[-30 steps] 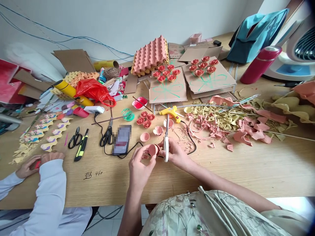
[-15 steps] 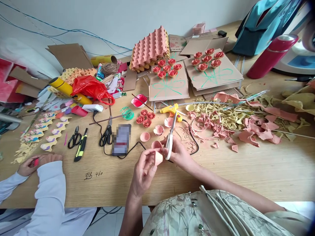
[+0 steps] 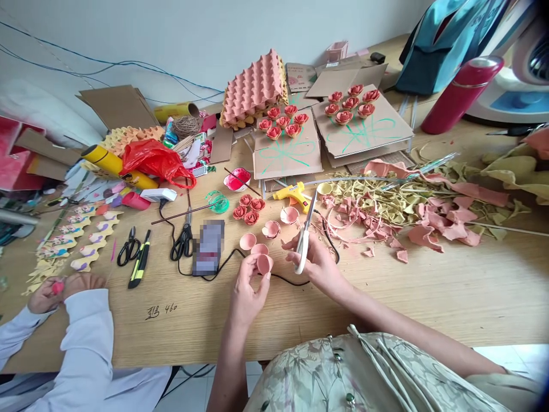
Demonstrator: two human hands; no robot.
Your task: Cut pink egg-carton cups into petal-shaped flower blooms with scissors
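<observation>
Between the thumb and fingers of my left hand (image 3: 249,289) is a small pink egg-carton cup (image 3: 265,264), its hollow side facing me. My right hand (image 3: 321,264) grips white-handled scissors (image 3: 302,252), blades pointing up and away, apart from the cup. Just beyond my left hand, two more pink cups stand on the table, one partly hidden behind the held one. A layered cup flower (image 3: 271,229) and a wider pink cup (image 3: 289,215) lie between my hands and a yellow glue gun (image 3: 295,195).
Finished red flowers (image 3: 283,121) rest on cardboard sheets. Pink and yellow scraps (image 3: 386,212) cover the right side. A phone (image 3: 209,247), black scissors (image 3: 182,243) and a cutter (image 3: 139,260) lie left. A co-worker's hands (image 3: 81,283) are at far left; a black cord crosses the table.
My left hand has turned the cup so that its hollow shows, and moved slightly left. My right hand with the scissors has drawn away to the right.
</observation>
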